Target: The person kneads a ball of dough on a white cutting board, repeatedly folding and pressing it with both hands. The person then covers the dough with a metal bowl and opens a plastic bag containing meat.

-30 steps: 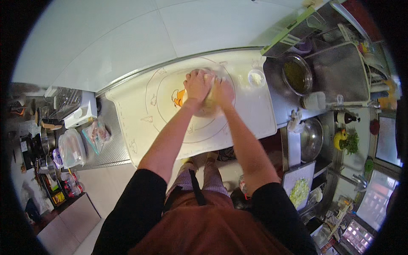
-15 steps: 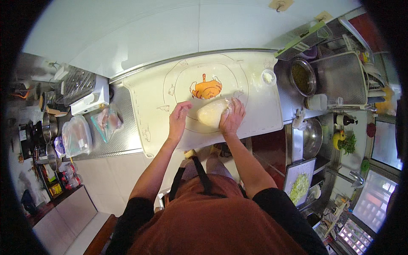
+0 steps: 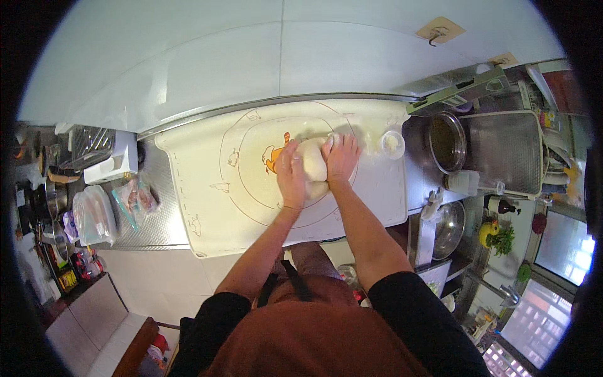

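Observation:
A large pale lump of dough (image 3: 314, 162) rests on a cream kneading mat (image 3: 201, 157) printed with rings and an orange cartoon figure (image 3: 272, 158). My left hand (image 3: 291, 176) grips the dough's left side, its fingers pointing away from me. On the opposite side, my right hand (image 3: 342, 157) presses with the thumb on top and the fingers bent over the far right. Between the hands the dough bulges up, and part of it shows below, close to my wrists. The palms and some fingertips are hidden. Most of the cartoon figure is covered by the dough and my left hand.
A small white bowl (image 3: 393, 144) with white contents stands at the mat's right. Farther right are a steel bowl (image 3: 446, 141) and a lidded-looking plastic tub (image 3: 463, 183). Left of the mat lie plastic bags (image 3: 135, 201) beside a white appliance (image 3: 119, 158). A wall (image 3: 220, 69) borders the counter.
My left hand, earlier lifted apart from the dough, now grips its left side. The dough is squeezed into a taller, narrower shape between both hands. The whole view has shifted.

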Available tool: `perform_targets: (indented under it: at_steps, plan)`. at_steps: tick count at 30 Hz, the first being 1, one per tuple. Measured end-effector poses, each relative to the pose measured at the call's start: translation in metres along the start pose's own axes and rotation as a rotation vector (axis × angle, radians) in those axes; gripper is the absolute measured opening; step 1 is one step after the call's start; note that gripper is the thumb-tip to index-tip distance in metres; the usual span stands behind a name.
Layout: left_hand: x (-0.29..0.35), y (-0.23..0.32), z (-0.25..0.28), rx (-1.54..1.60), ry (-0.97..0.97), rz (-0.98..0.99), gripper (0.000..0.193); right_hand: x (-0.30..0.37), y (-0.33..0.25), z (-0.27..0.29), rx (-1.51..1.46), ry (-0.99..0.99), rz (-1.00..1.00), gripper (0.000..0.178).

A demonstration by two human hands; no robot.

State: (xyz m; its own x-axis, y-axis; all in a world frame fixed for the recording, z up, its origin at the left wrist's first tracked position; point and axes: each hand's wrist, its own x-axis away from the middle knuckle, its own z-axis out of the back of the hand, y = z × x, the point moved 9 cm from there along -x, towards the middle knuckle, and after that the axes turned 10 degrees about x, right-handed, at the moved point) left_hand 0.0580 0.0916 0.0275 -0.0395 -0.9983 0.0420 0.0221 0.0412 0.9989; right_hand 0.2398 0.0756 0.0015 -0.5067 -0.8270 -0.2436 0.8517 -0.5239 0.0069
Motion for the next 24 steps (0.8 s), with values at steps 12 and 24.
perform_targets:
  at_steps: [12,24]
  plan:
    - [0.079,-0.002,0.005,0.403,-0.111,0.303,0.058,-0.012,-0.056,0.068,0.078,-0.408,0.729,0.043]
    - [0.111,0.06,0.05,-0.564,-0.136,-0.609,0.037,0.142,-0.04,0.112,-0.631,0.125,0.305,0.031]
